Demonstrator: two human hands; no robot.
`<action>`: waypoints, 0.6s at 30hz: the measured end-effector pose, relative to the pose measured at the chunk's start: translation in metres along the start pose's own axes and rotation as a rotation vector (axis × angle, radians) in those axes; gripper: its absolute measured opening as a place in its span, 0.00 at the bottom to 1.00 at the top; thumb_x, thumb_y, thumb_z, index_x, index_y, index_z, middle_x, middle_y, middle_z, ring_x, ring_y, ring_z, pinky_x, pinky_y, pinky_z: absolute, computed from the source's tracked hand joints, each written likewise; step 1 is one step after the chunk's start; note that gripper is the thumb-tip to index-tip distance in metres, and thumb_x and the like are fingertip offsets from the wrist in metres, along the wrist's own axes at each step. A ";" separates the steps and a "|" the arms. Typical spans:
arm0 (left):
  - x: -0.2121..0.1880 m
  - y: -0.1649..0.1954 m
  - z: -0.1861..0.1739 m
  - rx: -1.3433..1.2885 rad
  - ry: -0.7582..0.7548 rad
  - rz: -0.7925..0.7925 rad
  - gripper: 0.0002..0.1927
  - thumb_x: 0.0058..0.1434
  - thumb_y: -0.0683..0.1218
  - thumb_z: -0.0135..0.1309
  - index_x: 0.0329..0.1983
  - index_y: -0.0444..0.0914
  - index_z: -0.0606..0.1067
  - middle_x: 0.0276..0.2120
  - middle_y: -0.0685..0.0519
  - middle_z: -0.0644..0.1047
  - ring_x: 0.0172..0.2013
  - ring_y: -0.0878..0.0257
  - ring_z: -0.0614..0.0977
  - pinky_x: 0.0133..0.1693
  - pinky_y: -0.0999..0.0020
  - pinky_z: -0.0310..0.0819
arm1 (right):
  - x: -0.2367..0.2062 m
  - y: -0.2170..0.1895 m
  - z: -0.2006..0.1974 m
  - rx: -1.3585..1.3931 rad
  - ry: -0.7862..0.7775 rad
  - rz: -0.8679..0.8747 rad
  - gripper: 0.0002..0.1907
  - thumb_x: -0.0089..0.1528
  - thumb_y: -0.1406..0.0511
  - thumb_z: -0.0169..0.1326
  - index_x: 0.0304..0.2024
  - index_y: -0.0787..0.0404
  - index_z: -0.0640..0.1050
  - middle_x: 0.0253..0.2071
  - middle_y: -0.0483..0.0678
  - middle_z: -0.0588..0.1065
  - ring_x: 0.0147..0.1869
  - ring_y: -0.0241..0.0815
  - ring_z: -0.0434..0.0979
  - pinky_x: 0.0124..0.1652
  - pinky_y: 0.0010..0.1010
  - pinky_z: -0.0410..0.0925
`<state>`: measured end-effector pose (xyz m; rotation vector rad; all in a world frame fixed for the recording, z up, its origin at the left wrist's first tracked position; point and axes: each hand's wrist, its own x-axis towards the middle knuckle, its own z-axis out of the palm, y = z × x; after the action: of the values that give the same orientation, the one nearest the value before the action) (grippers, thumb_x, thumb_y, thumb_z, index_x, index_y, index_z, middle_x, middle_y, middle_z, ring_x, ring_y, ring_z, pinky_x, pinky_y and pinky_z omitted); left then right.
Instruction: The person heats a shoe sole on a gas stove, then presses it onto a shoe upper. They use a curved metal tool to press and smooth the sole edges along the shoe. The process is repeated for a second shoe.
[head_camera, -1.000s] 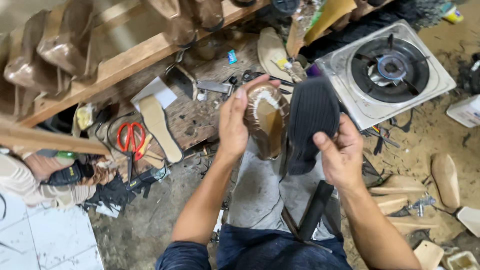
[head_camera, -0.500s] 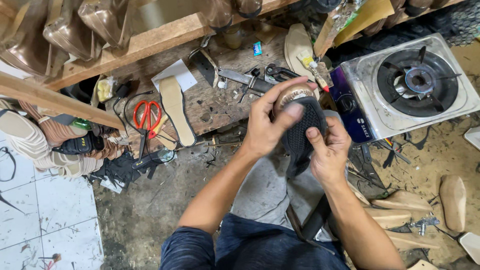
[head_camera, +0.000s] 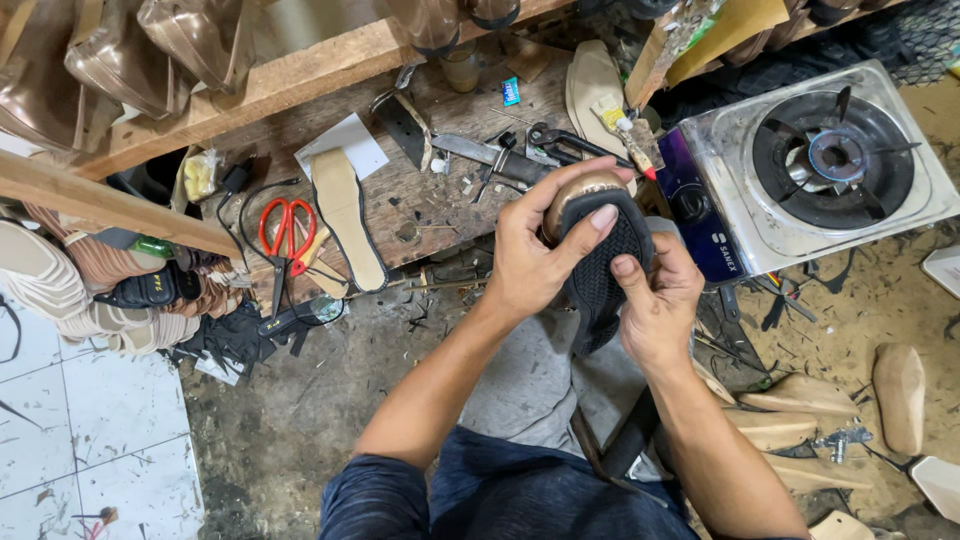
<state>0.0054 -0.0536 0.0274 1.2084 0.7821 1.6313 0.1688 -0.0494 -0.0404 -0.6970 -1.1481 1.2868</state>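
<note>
A: Grip, head view: the left hand (head_camera: 530, 262) is wrapping around the toe end of a shoe on its last (head_camera: 585, 195), thumb lying across the black textured sole (head_camera: 600, 275). The right hand (head_camera: 655, 300) is closing on the sole from below, thumb pressing its edge. Both hands are clamping tight, nothing loose between them.

B: Why is it being held that way?

A: By my reading, the left hand is steadying the shoe while the right is pushing the sole flat against it. The work is hovering above the lap, just in front of the wooden tabletop (head_camera: 440, 190).

B: Surroundings?

A: Red-handled scissors (head_camera: 285, 235) and a pale insole (head_camera: 345, 220) are lying on the tabletop to the left, pliers (head_camera: 565, 145) nearer the hands. A single-burner gas stove (head_camera: 820, 170) is sitting to the right, close by. Wooden lasts (head_camera: 900, 395) are lying on the floor.
</note>
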 end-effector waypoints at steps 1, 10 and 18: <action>0.000 0.000 0.000 0.006 0.001 0.003 0.22 0.72 0.40 0.57 0.67 0.31 0.71 0.54 0.47 0.80 0.53 0.66 0.81 0.62 0.67 0.76 | 0.000 -0.001 0.000 -0.002 0.001 0.001 0.11 0.67 0.67 0.63 0.48 0.66 0.77 0.43 0.42 0.78 0.46 0.29 0.74 0.50 0.21 0.68; 0.002 0.002 0.002 0.046 0.007 0.012 0.18 0.73 0.40 0.55 0.64 0.30 0.72 0.55 0.47 0.81 0.56 0.64 0.81 0.62 0.68 0.76 | 0.001 -0.006 0.002 0.007 -0.004 0.026 0.09 0.67 0.68 0.62 0.47 0.65 0.77 0.43 0.42 0.78 0.44 0.28 0.74 0.48 0.20 0.68; 0.002 0.007 0.002 0.033 -0.013 -0.002 0.18 0.74 0.41 0.54 0.65 0.30 0.72 0.54 0.46 0.80 0.54 0.65 0.81 0.61 0.69 0.76 | 0.002 -0.012 0.004 0.000 -0.017 0.038 0.08 0.68 0.69 0.62 0.47 0.65 0.77 0.42 0.42 0.77 0.44 0.28 0.74 0.47 0.20 0.68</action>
<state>0.0052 -0.0542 0.0354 1.2399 0.8049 1.6136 0.1693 -0.0505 -0.0273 -0.7119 -1.1538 1.3267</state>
